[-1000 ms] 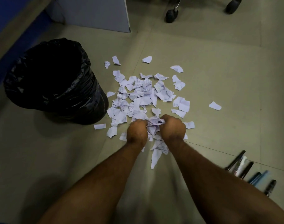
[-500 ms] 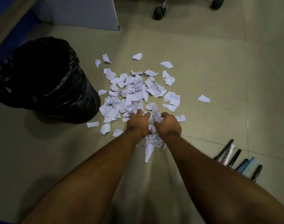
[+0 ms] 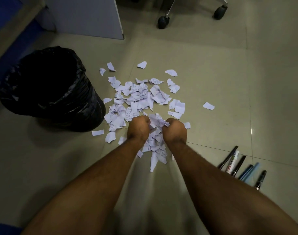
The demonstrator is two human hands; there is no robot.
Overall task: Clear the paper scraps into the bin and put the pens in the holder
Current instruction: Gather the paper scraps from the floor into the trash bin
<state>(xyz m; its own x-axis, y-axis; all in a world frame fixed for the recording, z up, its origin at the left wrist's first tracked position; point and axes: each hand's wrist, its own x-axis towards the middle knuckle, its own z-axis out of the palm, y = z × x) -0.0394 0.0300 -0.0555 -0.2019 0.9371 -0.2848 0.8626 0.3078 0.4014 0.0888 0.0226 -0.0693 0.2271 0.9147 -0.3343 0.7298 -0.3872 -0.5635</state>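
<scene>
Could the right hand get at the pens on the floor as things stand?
Probably not right away: the right hand is closed on a clump of paper scraps with the left hand. The pens lie uncovered on the floor on its own side, so once emptied the way looks free.

Six pens (one bin)
</scene>
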